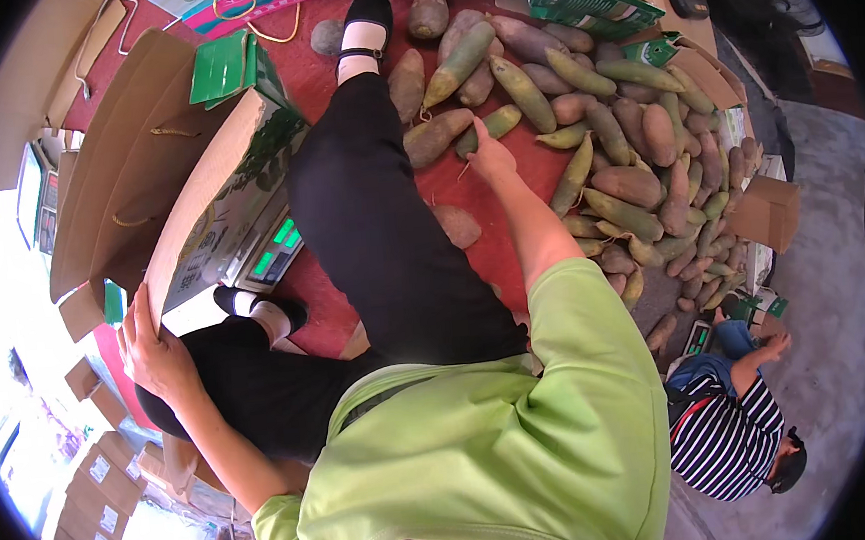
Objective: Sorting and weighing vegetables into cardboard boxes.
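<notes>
My left hand [156,358] grips the lower edge of an open cardboard box [209,200], fingers on one side of the panel. The box stands tilted beside a scale [273,249] with a lit green display. My right hand [492,157] reaches over a green radish [505,118], its index finger laid across the skin and the other fingers partly hidden. Touching that radish on its left is a brownish radish [439,137]. A large heap of soil-stained green and brown radishes [627,186] spreads to the right over a red surface.
My legs [368,204] stretch across the red surface [334,86]. Green printed cartons [584,3] stand behind the heap. A person in a striped shirt [725,430] sits at the right by another scale [698,337]. Stacked brown boxes [93,504] are at the lower left.
</notes>
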`<state>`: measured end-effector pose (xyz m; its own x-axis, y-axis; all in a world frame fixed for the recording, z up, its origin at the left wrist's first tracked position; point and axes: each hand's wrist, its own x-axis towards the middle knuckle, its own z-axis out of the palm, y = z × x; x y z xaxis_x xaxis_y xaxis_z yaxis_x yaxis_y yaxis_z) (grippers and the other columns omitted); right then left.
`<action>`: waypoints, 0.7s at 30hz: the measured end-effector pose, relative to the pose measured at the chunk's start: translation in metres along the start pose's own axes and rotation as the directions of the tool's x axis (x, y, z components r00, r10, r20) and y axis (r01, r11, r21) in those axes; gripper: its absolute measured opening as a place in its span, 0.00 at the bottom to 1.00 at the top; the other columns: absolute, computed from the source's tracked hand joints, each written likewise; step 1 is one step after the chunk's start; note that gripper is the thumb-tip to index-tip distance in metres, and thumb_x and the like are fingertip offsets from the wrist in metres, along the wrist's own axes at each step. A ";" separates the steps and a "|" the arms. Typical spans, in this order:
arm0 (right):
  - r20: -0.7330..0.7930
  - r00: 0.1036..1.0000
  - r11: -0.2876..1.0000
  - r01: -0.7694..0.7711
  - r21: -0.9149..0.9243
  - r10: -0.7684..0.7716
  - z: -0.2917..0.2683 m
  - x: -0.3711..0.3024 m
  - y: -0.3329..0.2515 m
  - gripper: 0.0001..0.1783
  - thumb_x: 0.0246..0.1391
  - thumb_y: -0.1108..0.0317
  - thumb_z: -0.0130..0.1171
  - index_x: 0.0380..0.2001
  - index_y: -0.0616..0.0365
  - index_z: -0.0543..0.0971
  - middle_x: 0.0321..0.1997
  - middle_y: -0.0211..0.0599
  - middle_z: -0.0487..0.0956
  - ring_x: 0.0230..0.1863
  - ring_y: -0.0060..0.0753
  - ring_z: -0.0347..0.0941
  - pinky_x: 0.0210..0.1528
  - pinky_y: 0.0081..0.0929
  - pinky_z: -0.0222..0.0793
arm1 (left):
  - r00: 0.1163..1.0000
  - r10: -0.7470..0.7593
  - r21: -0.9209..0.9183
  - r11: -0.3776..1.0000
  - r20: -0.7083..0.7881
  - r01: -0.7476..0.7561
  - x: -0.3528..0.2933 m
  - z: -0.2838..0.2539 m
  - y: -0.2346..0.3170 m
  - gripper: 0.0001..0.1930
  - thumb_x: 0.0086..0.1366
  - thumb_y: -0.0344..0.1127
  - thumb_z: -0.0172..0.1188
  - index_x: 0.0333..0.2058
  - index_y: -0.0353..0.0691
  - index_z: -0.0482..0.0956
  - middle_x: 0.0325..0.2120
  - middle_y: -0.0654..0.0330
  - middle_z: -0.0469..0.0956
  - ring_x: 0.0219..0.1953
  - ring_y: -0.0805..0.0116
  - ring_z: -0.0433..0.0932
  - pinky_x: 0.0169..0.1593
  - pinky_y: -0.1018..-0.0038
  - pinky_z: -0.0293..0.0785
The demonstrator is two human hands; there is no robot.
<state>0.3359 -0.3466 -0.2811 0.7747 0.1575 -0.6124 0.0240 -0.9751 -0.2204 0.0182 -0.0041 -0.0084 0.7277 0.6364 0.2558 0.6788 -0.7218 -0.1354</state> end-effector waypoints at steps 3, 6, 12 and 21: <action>0.030 0.999 0.985 0.027 -0.173 -0.022 0.013 0.006 0.009 0.43 0.49 0.64 0.56 0.66 0.32 0.48 0.52 0.44 0.73 0.52 0.45 0.71 0.51 0.41 0.68 | 0.999 0.029 -0.011 1.000 -0.017 -0.029 0.002 0.004 -0.002 0.23 0.53 0.21 0.53 0.47 0.49 0.77 0.41 0.60 0.78 0.43 0.58 0.75 0.47 0.65 0.72; 0.055 0.998 0.952 0.008 -0.305 0.009 0.011 -0.017 0.018 0.45 0.50 0.62 0.58 0.67 0.32 0.44 0.55 0.46 0.70 0.54 0.47 0.69 0.52 0.41 0.67 | 1.000 0.028 0.010 1.000 -0.011 -0.028 -0.001 0.003 -0.006 0.23 0.52 0.21 0.53 0.47 0.49 0.77 0.41 0.60 0.78 0.44 0.58 0.75 0.48 0.65 0.71; -0.147 0.971 0.981 -0.192 -0.009 0.189 0.039 -0.050 0.083 0.38 0.51 0.60 0.58 0.64 0.43 0.55 0.55 0.48 0.70 0.54 0.52 0.68 0.54 0.40 0.65 | 0.999 0.042 -0.017 0.999 -0.018 -0.042 0.002 0.004 -0.005 0.25 0.52 0.19 0.53 0.48 0.50 0.77 0.41 0.59 0.78 0.44 0.57 0.76 0.48 0.64 0.71; -0.281 0.878 0.856 -0.230 0.462 0.387 0.060 0.014 0.099 0.41 0.41 0.58 0.69 0.57 0.63 0.63 0.51 0.52 0.74 0.53 0.44 0.71 0.54 0.34 0.66 | 0.999 0.030 0.002 1.000 -0.021 -0.030 0.003 0.003 -0.003 0.26 0.50 0.18 0.52 0.47 0.49 0.77 0.41 0.60 0.78 0.44 0.57 0.75 0.49 0.65 0.71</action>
<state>0.3114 -0.4319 -0.3573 0.8672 -0.2834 -0.4095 -0.4496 -0.7992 -0.3991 0.0188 0.0012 -0.0104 0.7452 0.6088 0.2721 0.6572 -0.7396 -0.1452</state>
